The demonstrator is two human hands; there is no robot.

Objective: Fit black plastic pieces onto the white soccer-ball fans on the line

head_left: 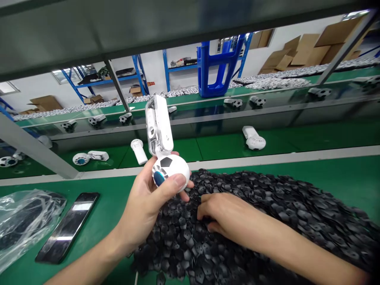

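My left hand (pixel 148 194) is closed around the round head of a white handheld fan (pixel 179 166) patterned like a soccer ball. A black pentagon shows on the ball, and a blue disc sits on its near side. The fan's handle (pixel 160 124) points upward, with a clear cover over one face. Down in a wide heap of small black pentagon-shaped plastic pieces (pixel 267 198) is my right hand (pixel 219 211). Its fingers are curled, and the tips are hidden among the pieces, so what they pinch cannot be made out.
On the green belt behind the bench edge lie more white fans (pixel 255 140). A black phone (pixel 68 227) and a clear plastic bag (pixel 26 221) lie at the left. A metal post (pixel 38 146) and an overhead shelf (pixel 148 27) frame the space. A blue stool (pixel 218 71) stands beyond.
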